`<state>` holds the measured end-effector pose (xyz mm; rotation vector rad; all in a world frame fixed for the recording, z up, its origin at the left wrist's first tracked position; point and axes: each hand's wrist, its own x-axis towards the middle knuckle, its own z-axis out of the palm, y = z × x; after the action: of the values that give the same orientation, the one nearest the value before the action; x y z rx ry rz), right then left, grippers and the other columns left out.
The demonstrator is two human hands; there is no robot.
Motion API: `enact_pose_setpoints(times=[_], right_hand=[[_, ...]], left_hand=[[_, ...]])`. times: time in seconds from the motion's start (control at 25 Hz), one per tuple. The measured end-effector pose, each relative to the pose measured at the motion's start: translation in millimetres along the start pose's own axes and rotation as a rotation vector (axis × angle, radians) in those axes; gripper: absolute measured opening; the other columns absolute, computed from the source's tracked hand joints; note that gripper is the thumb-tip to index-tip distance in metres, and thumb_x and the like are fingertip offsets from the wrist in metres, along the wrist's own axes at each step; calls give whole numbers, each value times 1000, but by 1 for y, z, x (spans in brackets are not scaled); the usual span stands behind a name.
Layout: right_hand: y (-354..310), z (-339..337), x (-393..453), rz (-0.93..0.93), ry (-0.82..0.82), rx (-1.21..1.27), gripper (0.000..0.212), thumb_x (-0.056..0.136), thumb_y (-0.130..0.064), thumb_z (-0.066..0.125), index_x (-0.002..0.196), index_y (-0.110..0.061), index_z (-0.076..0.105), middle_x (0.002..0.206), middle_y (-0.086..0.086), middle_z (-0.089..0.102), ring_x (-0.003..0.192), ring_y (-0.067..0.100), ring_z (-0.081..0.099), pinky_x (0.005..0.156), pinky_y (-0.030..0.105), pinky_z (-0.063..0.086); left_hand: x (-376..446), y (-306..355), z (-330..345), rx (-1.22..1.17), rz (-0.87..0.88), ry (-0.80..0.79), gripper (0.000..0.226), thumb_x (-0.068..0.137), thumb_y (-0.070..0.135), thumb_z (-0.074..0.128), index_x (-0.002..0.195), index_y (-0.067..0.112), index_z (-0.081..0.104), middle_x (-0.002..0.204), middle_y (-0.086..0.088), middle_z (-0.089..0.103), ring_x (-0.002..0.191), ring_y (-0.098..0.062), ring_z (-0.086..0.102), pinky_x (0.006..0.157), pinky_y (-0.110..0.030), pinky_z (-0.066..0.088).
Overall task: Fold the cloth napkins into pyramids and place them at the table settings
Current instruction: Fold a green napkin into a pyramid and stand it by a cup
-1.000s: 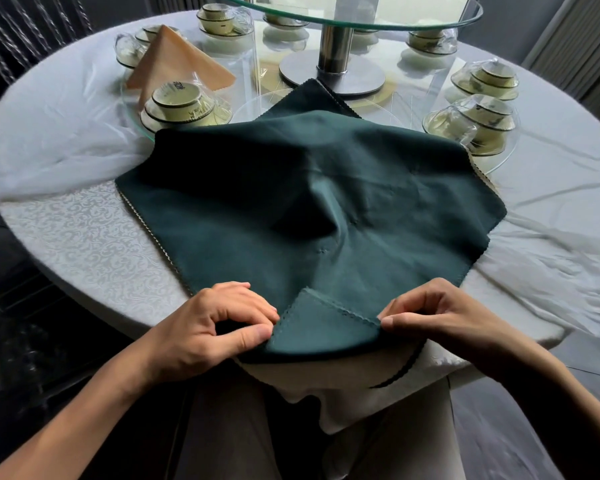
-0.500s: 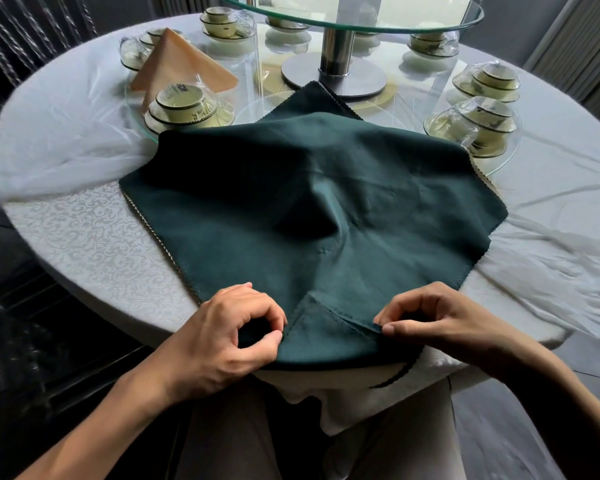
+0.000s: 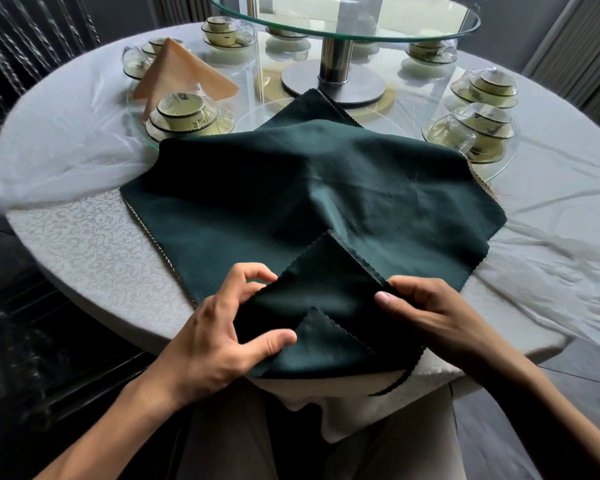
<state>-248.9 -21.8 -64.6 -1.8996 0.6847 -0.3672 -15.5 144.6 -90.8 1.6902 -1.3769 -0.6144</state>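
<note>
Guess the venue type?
Likely a restaurant banquet room: round table with a glass lazy Susan, plastic-wrapped bowl sets at the places, and a green napkin being folded.

There is only 1 view, from the camera on my head. It looks forward and steeply down over the near edge of the round table [image 3: 84,237], close enough that my left hand [image 3: 222,337] and right hand [image 3: 430,313] fill the lower middle. My lap shows along the bottom edge. The far side reaches the glass turntable [image 3: 343,26] at the top.
</note>
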Motion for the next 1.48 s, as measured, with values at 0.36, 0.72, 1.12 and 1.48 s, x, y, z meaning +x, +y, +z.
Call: enact_pose_setpoints(times=[0.36, 0.72, 1.12, 1.48], right_hand=[[8, 1, 22, 68, 53, 39, 38, 98, -26, 59, 77, 4, 48, 67, 4, 39, 62, 16, 35, 55, 37, 26], [23, -2, 65, -18, 351, -243, 39, 96, -27, 61, 67, -7, 45, 57, -8, 33, 54, 6, 30, 51, 32, 26], [26, -20, 10, -308, 202, -486, 68, 80, -28, 73, 140, -29, 43, 139, -12, 51, 127, 9, 50, 101, 26, 41], [41, -48, 21, -180, 395, -1123, 20, 69, -22, 50, 81, -23, 66, 81, -4, 68, 74, 26, 64, 63, 34, 43]], left_hand=[[-3, -19, 5, 362, 166, 63, 50, 80, 45, 57, 130, 37, 55, 147, 18, 40, 134, -5, 40, 110, -29, 32], [18, 6, 20, 792, 340, -54, 88, 68, 72, 54, 145, 32, 40, 154, -2, 36, 143, -23, 33, 116, -55, 21], [51, -27, 0, 727, 162, 219, 57, 65, 23, 38, 112, 20, 72, 114, 4, 70, 106, -22, 61, 95, -41, 44], [60, -35, -35, 690, 177, 213, 63, 57, 2, 44, 110, 17, 74, 111, 2, 72, 107, -24, 66, 90, -42, 53]])
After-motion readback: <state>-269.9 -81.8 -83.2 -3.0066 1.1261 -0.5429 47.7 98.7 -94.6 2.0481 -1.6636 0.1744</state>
